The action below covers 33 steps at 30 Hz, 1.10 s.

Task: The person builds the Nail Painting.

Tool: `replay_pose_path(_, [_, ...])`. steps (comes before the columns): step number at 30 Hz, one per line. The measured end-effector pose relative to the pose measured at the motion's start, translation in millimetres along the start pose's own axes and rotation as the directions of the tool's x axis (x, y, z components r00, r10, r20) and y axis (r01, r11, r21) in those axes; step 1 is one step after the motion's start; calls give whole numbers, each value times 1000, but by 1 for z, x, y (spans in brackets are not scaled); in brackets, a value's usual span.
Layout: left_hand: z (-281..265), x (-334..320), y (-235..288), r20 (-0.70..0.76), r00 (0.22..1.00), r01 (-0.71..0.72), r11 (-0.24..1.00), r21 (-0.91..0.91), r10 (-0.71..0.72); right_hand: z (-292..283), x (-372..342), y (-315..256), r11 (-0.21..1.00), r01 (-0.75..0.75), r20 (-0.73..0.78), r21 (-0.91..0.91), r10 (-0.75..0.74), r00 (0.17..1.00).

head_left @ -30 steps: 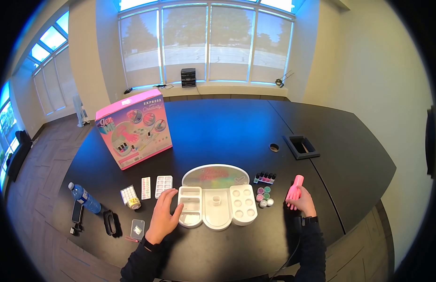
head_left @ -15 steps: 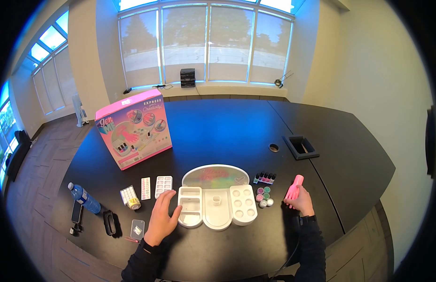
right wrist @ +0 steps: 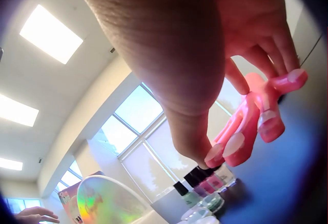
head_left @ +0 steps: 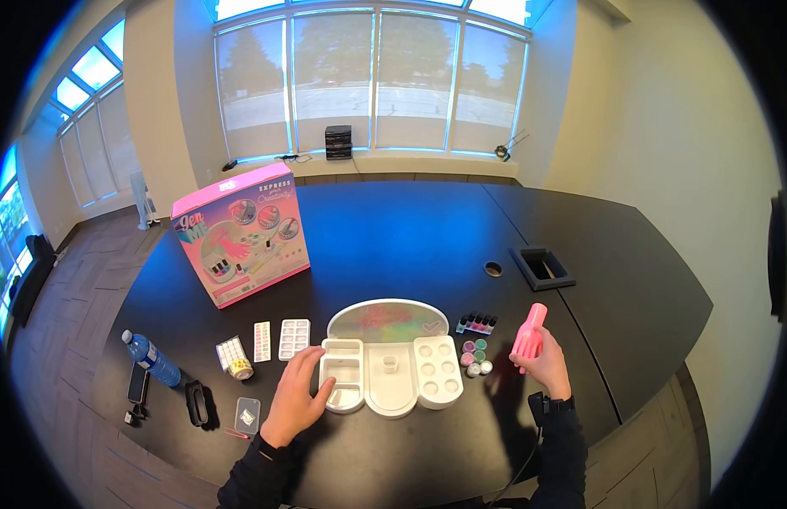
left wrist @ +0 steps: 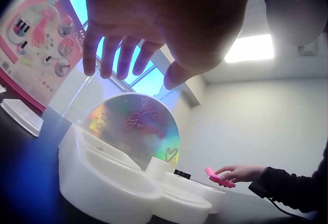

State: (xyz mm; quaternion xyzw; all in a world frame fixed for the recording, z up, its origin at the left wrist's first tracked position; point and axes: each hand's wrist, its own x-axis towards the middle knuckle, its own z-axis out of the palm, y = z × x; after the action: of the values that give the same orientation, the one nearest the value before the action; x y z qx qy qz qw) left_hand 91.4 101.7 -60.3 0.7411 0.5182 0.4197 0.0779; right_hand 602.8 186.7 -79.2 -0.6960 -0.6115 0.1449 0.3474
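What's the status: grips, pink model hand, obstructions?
Right grip holds pink model hand aloft. Left grip empty beside white station. Jars between model hand and station.

pink model hand (head_left: pixel 529 332): partly covered, head view | bottle label (head_left: pixel 151 355): unreadably small

the head view looks forward and down across the table (head_left: pixel 393 237); both wrist views aim upward from close, sharing the holographic backboard (left wrist: pixel 134 127).
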Motion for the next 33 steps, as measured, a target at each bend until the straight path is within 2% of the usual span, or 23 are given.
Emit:
replay_pose_path(1, [0, 0, 1, 0, 1000, 0, 1000, 0, 0, -1, -3, -8, 1000, 0, -1, 0, 0, 1000])
replay_pose_path(3, [1, 0, 4, 19, 1000, -16, 1000, -20, 17, -2, -8, -23, 995, 98, -9, -11, -98, 995])
replay_pose_path(4, [1, 1, 5, 18, 1000, -17, 1000, -21, 17, 1, -11, -29, 980, 188, -55, -73, -192, 980])
replay_pose_path(5, [1, 2, 7, 35, 999, -23, 1000, -14, 23, 3, -13, -35, 979, 188, -56, -73, -192, 980])
replay_pose_path(8, [2, 3, 12, 73, 996, -48, 999, -2, 48, 8, -22, -52, 951, 308, -44, 38, -306, 951])
replay_pose_path(13, [3, 9, 22, 133, 984, -117, 993, -12, 117, 8, -40, -100, 948, 276, 73, 158, -290, 954])
replay_pose_path(15, [5, 12, 27, 149, 977, -148, 989, -23, 150, 13, -43, -109, 920, 330, 105, 213, -357, 928])
replay_pose_path(17, [9, 15, 29, 157, 972, -170, 985, -32, 173, 16, -48, -123, 925, 330, 129, 190, -357, 925])
replay_pose_path(19, [14, 19, 33, 163, 967, -192, 980, -41, 197, 21, -52, -136, 883, 416, 154, 219, -452, 879])
replay_pose_path(20, [16, 21, 36, 166, 963, -208, 977, -49, 214, 24, -55, -144, 875, 404, 162, 266, -453, 876])
replay_pose_path(24, [29, 27, 40, 180, 948, -251, 965, -74, 261, 43, -60, -158, 849, 418, 209, 323, -495, 843])
replay_pose_path(27, [34, 30, 44, 195, 944, -253, 963, -95, 267, 52, -61, -164, 856, 413, 285, 310, -498, 819])
replay_pose_path(31, [41, 31, 40, 205, 942, -243, 962, -127, 265, 64, -62, -169, 838, 439, 307, 323, -532, 789])
replay_pose_path(33, [41, 31, 40, 216, 939, -240, 960, -144, 267, 64, -63, -174, 844, 367, 393, 391, -514, 762])
